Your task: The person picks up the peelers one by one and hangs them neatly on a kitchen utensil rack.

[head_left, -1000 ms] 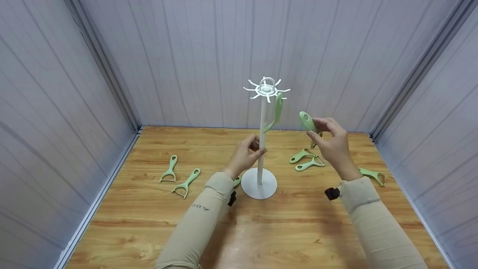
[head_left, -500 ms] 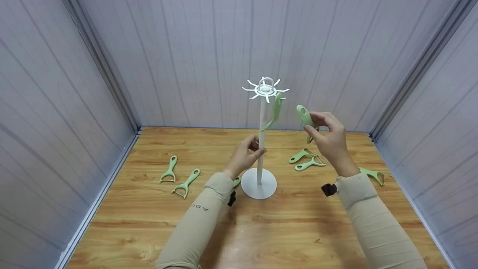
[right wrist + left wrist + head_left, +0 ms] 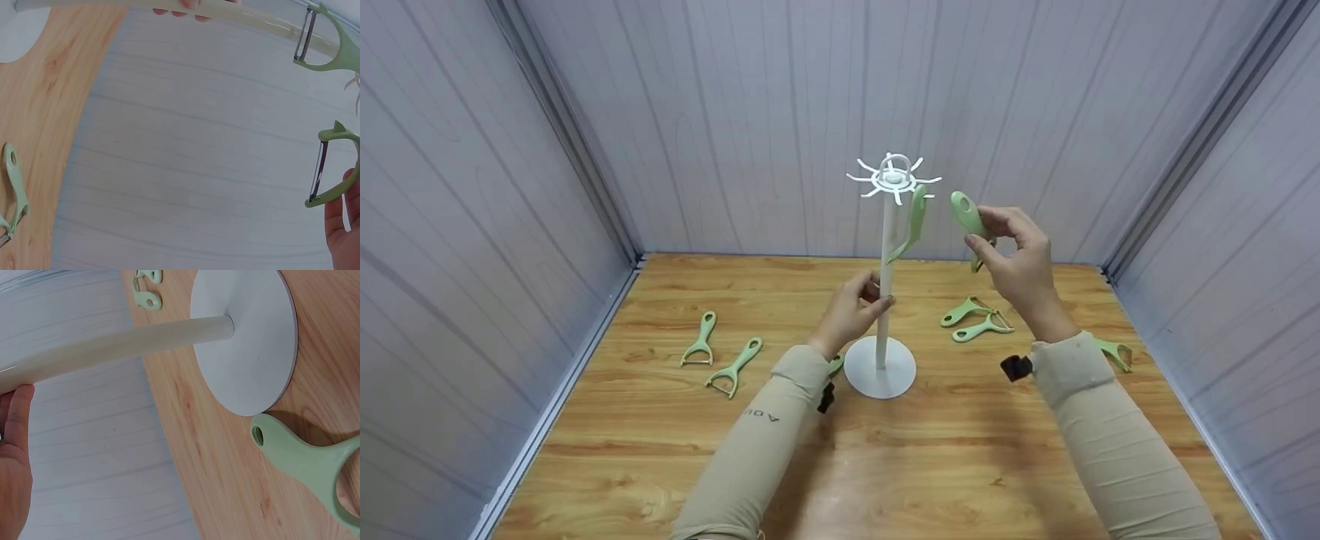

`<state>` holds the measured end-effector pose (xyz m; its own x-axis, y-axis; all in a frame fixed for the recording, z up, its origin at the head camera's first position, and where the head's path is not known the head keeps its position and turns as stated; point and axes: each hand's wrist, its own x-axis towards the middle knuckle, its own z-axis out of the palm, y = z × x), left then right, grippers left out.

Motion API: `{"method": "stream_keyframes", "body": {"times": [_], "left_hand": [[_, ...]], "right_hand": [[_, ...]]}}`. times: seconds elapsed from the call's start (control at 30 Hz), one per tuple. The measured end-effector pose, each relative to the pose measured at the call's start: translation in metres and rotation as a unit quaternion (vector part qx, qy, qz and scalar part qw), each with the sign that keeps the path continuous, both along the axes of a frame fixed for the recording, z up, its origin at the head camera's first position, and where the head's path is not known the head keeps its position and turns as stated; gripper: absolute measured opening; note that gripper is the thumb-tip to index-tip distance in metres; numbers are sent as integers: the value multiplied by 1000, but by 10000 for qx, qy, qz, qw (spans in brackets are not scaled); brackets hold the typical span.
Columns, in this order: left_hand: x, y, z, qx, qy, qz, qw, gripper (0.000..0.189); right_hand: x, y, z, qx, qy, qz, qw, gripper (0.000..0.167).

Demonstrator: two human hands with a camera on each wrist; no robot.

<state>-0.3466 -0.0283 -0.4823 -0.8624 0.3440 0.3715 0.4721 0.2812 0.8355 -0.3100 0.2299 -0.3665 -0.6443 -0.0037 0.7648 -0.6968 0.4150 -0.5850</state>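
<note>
A white stand (image 3: 886, 247) with a round base and a ring of curved hooks on top stands upright on the table. My left hand (image 3: 849, 311) grips its pole at mid-height, thumb in front. One green peeler (image 3: 916, 221) hangs from a hook on the stand's right side, its blade end near the pole. My right hand (image 3: 1020, 259) pinches another green peeler (image 3: 966, 213), raised to the right of the hooks with its holed handle end up. In the right wrist view, the blade of this held peeler (image 3: 332, 194) points away from the fingers.
Two peelers (image 3: 701, 341) (image 3: 735, 367) lie left on the wooden table (image 3: 840, 480). Two more (image 3: 964, 312) (image 3: 982, 328) lie right of the base, another (image 3: 1114, 351) beyond the right forearm. One peeler (image 3: 304, 458) lies beside the base. Pale walls (image 3: 750, 112) enclose the table.
My right hand has lifted the held peeler upward and slightly left, closer to the hooks. The left hand stays on the pole, and the stand has barely shifted.
</note>
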Motion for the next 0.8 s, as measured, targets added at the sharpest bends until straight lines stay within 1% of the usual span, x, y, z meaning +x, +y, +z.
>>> {"method": "stream_keyframes", "body": {"times": [0.4, 0.8], "left_hand": [[-2, 1, 0, 71, 118, -60, 9999, 17], [-2, 1, 0, 70, 149, -30, 9999, 18]], "right_hand": [[-7, -6, 8, 20, 201, 44, 9998, 34], [-13, -17, 21, -107, 97, 163, 9998, 33]]}}
